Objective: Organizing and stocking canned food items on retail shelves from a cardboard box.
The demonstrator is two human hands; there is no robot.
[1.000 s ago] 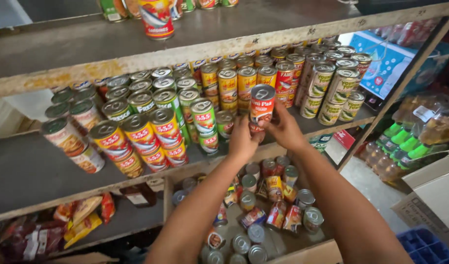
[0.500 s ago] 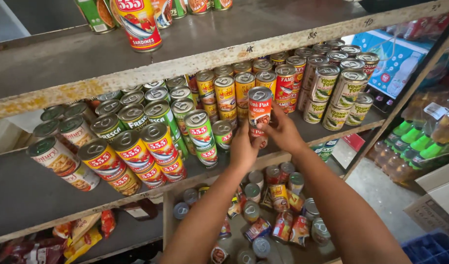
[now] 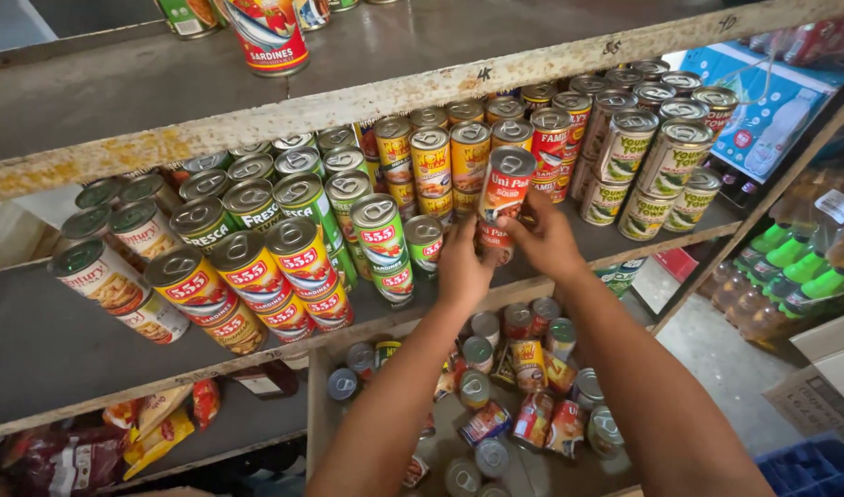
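Hands and tin now lower and nearer shelf than half second ago, view shifted closer. Left hand point(image 3: 463, 267) and right hand point(image 3: 546, 241) both clasp stacked red-and-orange round metal tin point(image 3: 503, 195), pull-tab lid up, fingers wrapped around lower part. Tin upright, at front of grey wooden shelf point(image 3: 54, 354), between green-labelled tins point(image 3: 382, 241) and white-labelled tins point(image 3: 656, 166). Step judged: seating tin into row. Next move calls for level set-down, then release without nudging neighbours. Below, wooden crate point(image 3: 319, 405) holds loose tins.

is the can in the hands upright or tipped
Upright: the red can stands with its pull-tab lid up, on another can, held by the left hand and right hand.
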